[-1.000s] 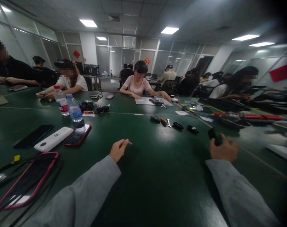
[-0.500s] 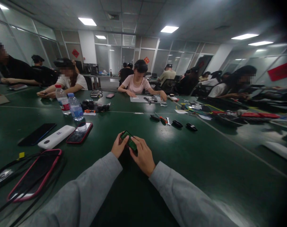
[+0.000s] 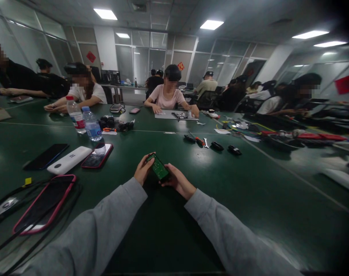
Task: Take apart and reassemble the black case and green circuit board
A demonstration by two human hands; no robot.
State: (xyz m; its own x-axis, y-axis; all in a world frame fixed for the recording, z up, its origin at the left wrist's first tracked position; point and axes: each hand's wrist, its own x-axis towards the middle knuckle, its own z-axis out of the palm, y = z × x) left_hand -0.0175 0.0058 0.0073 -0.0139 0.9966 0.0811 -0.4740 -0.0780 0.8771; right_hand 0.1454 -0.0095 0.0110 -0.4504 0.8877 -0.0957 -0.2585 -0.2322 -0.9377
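A small green circuit board is held tilted above the dark green table, between my two hands. My left hand grips its upper left end, with the thumb lying on the board's face. At the lower right end, my right hand holds the edge with its thumb along the side and its fingers partly hidden underneath. Small pale marks show on the board's face, too small to make out.
Left of my hands lie a red-edged phone, a white power bank and a dark phone. Two bottles stand behind them. Beyond my hands are a wrench and black parts. A person sits opposite.
My right hand has drawn off the board's face to its lower right edge, so more of the green surface shows. The view has shifted slightly.
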